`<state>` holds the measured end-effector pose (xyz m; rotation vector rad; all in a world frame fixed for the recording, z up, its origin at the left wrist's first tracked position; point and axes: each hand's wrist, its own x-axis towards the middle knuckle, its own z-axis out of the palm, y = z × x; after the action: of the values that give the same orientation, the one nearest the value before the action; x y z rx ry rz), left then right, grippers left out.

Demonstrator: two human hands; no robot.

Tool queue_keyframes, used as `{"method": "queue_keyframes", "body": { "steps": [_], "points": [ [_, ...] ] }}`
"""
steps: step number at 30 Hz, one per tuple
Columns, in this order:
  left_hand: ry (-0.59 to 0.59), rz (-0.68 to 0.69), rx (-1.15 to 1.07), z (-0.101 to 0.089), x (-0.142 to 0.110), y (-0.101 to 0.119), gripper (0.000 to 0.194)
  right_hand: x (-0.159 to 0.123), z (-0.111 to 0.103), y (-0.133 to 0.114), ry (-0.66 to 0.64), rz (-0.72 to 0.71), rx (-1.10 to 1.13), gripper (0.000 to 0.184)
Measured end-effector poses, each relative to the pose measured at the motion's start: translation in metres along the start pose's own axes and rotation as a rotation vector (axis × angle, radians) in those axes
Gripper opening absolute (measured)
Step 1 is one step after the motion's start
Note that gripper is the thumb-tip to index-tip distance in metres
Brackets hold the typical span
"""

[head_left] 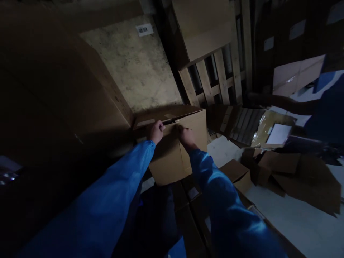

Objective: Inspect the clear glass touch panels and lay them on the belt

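A brown cardboard box stands in front of me, its top flaps meeting near a narrow dark gap. My left hand is closed on the box's upper edge, left of the gap, with the thumb on top. To the right of the gap, my right hand is curled closed at the top edge of the near side. Its fingertips are partly hidden in the dim light. Behind the hands, the far flap slants up slightly and carries a pale strip.
A stained board with a barcode label lies beyond the box. A slatted wooden pallet holds another carton. At right are a taped carton, loose cardboard and a co-worker's arm. Large cartons rise at left.
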<state>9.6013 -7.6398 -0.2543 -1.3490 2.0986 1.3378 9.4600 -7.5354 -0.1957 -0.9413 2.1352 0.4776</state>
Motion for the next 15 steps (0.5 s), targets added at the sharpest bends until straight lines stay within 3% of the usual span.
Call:
{"method": "queue_keyframes", "body": {
  "steps": [3, 7, 12, 15],
  "points": [
    [0.0, 0.004, -0.007, -0.003, 0.001, 0.0, 0.007, -0.025, 0.032, 0.0, -0.068, 0.084, 0.013, 0.031],
    [0.021, 0.01, -0.01, -0.004, 0.003, -0.001, 0.008, -0.071, 0.083, 0.019, -0.215, 0.186, 0.027, 0.031],
    [0.056, 0.009, -0.025, 0.001, 0.013, -0.002, 0.007, -0.172, 0.167, 0.061, -0.443, 0.315, 0.044, 0.029],
    [0.079, 0.024, -0.028, -0.007, 0.016, -0.001, 0.014, -0.245, 0.214, 0.089, -0.548, 0.427, 0.081, 0.028]
  ]
}}
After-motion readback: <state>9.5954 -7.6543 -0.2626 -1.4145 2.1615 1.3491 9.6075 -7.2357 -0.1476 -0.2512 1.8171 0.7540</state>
